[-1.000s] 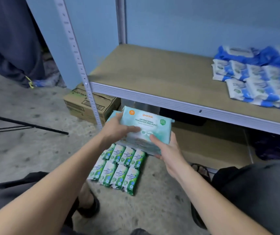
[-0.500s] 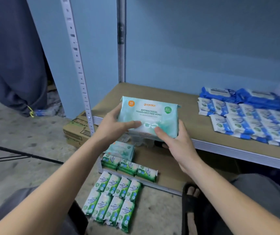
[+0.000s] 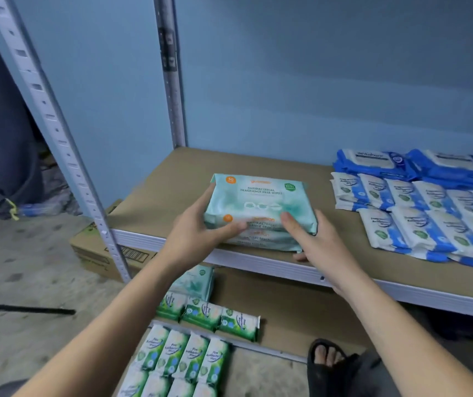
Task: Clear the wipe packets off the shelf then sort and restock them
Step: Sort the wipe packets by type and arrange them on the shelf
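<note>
The stack of teal antibacterial wipe packs point(image 3: 258, 207), which a second ago was down by the lower shelf and half a second ago was in the air before the shelf edge, now sits on the middle shelf board point(image 3: 166, 196), at its near left part, close to the front rail. It looks set down or nearly so, though I cannot tell whether its full weight is on the board.

Both hands hold it. The left hand point(image 3: 198, 227) wraps the stack's left end, thumb across the near face. The right hand point(image 3: 315, 242) clasps the right end, thumb on top and fingers curled round the far side.

To the right on the same board lie the blue-and-white packets point(image 3: 430, 222) in rows, with dark blue packs point(image 3: 401, 167) behind them. So the teal kind appears to be getting its own spot, well apart from the blue ones. Green packets point(image 3: 178, 365) wait on the floor, with more green packets and one teal pack point(image 3: 196, 282) on the lower shelf; restocking is only partly done.
</note>
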Demonstrator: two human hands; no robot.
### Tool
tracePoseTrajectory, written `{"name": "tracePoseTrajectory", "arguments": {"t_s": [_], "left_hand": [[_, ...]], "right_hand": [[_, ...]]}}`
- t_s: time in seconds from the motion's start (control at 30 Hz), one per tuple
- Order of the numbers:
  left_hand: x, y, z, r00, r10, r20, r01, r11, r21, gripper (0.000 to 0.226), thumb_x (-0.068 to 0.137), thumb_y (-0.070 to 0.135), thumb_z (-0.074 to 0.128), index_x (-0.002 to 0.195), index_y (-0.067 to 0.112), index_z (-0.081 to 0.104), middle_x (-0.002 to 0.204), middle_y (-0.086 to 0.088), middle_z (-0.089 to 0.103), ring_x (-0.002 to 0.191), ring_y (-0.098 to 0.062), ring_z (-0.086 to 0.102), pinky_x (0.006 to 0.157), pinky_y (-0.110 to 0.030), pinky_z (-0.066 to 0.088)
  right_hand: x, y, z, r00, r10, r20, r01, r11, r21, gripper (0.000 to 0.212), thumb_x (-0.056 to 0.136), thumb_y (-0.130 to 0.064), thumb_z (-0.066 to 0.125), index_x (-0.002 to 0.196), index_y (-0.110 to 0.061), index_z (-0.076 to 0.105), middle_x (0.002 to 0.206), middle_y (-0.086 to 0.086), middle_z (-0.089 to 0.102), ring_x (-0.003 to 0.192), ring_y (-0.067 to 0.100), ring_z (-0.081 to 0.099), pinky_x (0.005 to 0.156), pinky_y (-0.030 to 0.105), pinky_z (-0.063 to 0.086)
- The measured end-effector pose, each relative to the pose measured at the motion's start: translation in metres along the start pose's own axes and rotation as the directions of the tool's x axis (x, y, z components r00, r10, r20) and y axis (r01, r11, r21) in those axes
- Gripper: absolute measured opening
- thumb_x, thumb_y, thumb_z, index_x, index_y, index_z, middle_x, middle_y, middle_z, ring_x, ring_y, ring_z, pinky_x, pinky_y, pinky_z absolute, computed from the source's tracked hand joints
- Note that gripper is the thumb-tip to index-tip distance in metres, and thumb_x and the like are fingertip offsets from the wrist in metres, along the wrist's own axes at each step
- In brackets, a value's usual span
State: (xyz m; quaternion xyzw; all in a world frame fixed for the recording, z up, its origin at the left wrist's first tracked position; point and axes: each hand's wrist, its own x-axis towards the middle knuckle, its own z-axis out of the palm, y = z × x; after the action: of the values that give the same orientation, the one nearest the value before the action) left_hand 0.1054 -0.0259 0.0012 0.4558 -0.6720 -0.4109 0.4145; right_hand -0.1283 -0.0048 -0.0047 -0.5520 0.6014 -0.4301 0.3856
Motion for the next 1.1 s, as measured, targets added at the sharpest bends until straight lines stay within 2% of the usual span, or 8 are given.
{"name": "tracePoseTrajectory", "arguments": {"t_s": [0.1,0.27,0.37,0.43,0.53,0.7,0.9,1.1], "left_hand": [[0.009,-0.005,-0.007,1.000,-0.019,0.009,0.018,0.997,0.079,0.056,0.081,0.047,0.080,0.132,0.048,0.056,0.112,0.018,0.073,0.104,-0.006,0.070,0.099,-0.044,0.053],[0.009,-0.013,-0.007,0.986,0.063,-0.156,-0.018,0.962,0.271,0.084,0.072,0.052,0.082,0.147,0.042,0.046,0.119,0.016,0.071,0.110,0.001,0.065,0.098,-0.017,0.049],[0.010,-0.019,-0.004,0.965,0.210,-0.155,-0.140,0.916,0.375,0.079,0.071,0.049,0.081,0.144,0.034,0.053,0.146,0.006,0.054,0.134,0.001,0.048,0.110,-0.017,0.038],[0.010,-0.022,-0.006,0.961,0.231,-0.153,-0.165,0.920,0.355,0.069,0.073,0.046,0.080,0.137,0.031,0.060,0.151,0.007,0.047,0.135,0.007,0.042,0.113,-0.022,0.038],[0.011,-0.027,-0.011,0.962,0.241,-0.127,-0.177,0.909,0.377,0.061,0.076,0.041,0.079,0.134,0.030,0.063,0.149,0.008,0.047,0.131,0.016,0.038,0.109,-0.009,0.033],[0.013,-0.031,-0.014,0.962,0.251,-0.107,-0.193,0.903,0.383,0.060,0.078,0.040,0.075,0.136,0.031,0.061,0.148,0.007,0.047,0.129,0.021,0.035,0.105,-0.003,0.030],[0.013,-0.036,-0.014,0.941,0.329,-0.079,-0.258,0.849,0.461,0.076,0.069,0.038,0.088,0.139,0.029,0.060,0.146,0.013,0.044,0.126,0.027,0.033,0.104,-0.001,0.030],[0.018,-0.044,-0.017,0.930,0.349,-0.116,-0.255,0.840,0.479,0.074,0.068,0.033,0.089,0.137,0.034,0.060,0.145,0.009,0.051,0.124,0.024,0.039,0.103,-0.003,0.033]], "right_hand": [[0.005,0.000,-0.013,0.999,0.001,0.039,0.006,0.985,-0.174,0.044,0.079,-0.072,0.060,0.111,-0.041,0.058,0.107,-0.021,0.070,0.092,0.001,0.068,0.084,0.036,0.060],[0.005,0.006,-0.024,0.989,-0.140,-0.051,0.114,0.929,-0.352,0.094,0.075,-0.066,0.073,0.153,-0.048,0.024,0.140,-0.021,0.050,0.127,0.002,0.047,0.104,0.030,0.042],[0.006,0.007,-0.027,0.928,-0.372,-0.037,0.312,0.825,-0.472,0.081,0.079,-0.057,0.073,0.151,-0.045,0.038,0.144,-0.025,0.042,0.127,-0.008,0.035,0.106,0.010,0.026],[0.007,0.010,-0.026,0.905,-0.426,0.000,0.366,0.777,-0.512,0.067,0.080,-0.054,0.069,0.143,-0.040,0.051,0.151,-0.019,0.040,0.127,-0.007,0.033,0.106,0.003,0.017],[0.008,0.016,-0.023,0.890,-0.455,-0.015,0.379,0.759,-0.530,0.053,0.084,-0.044,0.072,0.135,-0.034,0.060,0.150,-0.012,0.046,0.121,-0.004,0.037,0.099,-0.007,0.012],[0.008,0.021,-0.019,0.880,-0.473,-0.051,0.364,0.738,-0.568,0.048,0.087,-0.042,0.072,0.133,-0.033,0.062,0.148,-0.010,0.049,0.125,0.013,0.054,0.104,0.018,0.034],[0.009,0.027,-0.012,0.791,-0.611,-0.010,0.449,0.593,-0.669,0.066,0.080,-0.051,0.072,0.137,-0.020,0.061,0.149,0.002,0.051,0.130,0.024,0.050,0.110,0.031,0.036],[0.015,0.031,-0.003,0.758,-0.652,0.028,0.492,0.543,-0.681,0.065,0.081,-0.039,0.078,0.142,-0.026,0.057,0.148,0.001,0.052,0.135,0.027,0.047,0.112,0.039,0.040]]}}
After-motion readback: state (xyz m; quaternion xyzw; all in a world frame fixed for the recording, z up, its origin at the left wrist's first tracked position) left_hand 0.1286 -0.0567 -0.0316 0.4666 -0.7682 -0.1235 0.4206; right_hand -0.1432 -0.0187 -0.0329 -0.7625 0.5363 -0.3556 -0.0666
